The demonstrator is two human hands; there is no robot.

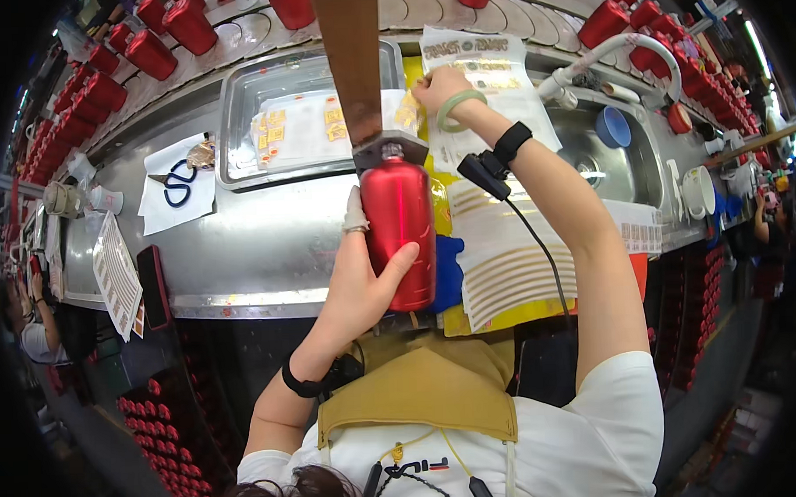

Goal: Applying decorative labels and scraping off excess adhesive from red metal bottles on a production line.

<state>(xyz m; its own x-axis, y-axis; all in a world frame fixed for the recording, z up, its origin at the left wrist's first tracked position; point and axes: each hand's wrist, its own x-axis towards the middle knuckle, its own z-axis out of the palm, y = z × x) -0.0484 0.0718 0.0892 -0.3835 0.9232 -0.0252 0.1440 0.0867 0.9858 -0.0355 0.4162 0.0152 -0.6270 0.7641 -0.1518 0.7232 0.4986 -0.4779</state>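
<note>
One shiny red bottle [399, 235] sits in the middle of my head view, with its neck pointing to twelve o'clock, close to a grey metal block [370, 153]; I cannot tell if they touch. It looks like hard metal, so I guess it is stiff and not too heavy, but smooth and slippery, and its paint could scratch. I think the best place to hold it is around the fat lower sides, softly. The left hand [364, 289] is there, at eight o'clock on the bottle, closed around its side with the thumb across the front and the fingers along the left. That forearm comes in from seven o'clock. My other arm comes from four o'clock and bends up, so the right hand [445, 89] is near one o'clock, fingers curled over a white sheet [506, 91]. I cannot tell if its fingertips pinch anything.
</note>
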